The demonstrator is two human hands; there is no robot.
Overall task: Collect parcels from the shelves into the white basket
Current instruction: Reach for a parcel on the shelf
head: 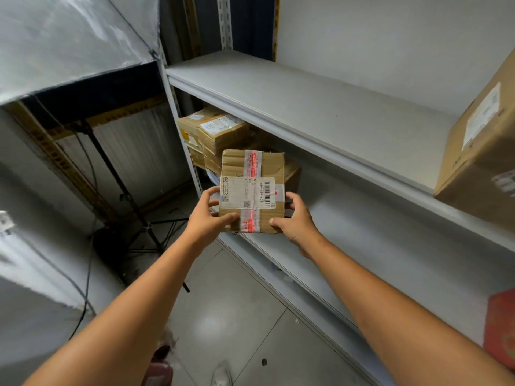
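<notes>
Parcel (pixel 252 190): small brown cardboard box, centre of frame, crossed by clear tape with red print. A white barcode label faces up. It is held over the front edge of the middle shelf (pixel 362 218); whether its base touches the shelf cannot be told.
Left hand (pixel 207 215): clamped on the parcel's left side, thumb along the near edge, fingers curled at the left edge.
Right hand (pixel 296 218): clamped on the parcel's right near corner, thumb along the near edge, fingers wrapped round the right side.
Hands, relation: apart, with the parcel between them, both forearms reaching in from the bottom of the frame.
Behind the parcel: stack of taped brown parcels (pixel 220 132) at the left end of the same shelf, close behind the held one. Another box just right of it is partly hidden.
Overhead: upper shelf (pixel 306 101), its front lip running over the stack, bare across the middle.
Right edge, upper: large cardboard box (pixel 479 151) with a white label, standing on the upper shelf and cut off by the frame.
Right edge, lower: red object (pixel 501 330), blurred and cropped; kind unclear.
Left of the shelving: black tripod stand (pixel 133 201) on the floor (pixel 228 316), its legs spread near the shelf post, with a dark cable (pixel 83 302) trailing towards the lower left.
Bottom centre: shoe tips (pixel 221 373) on grey tiles, blurred.
</notes>
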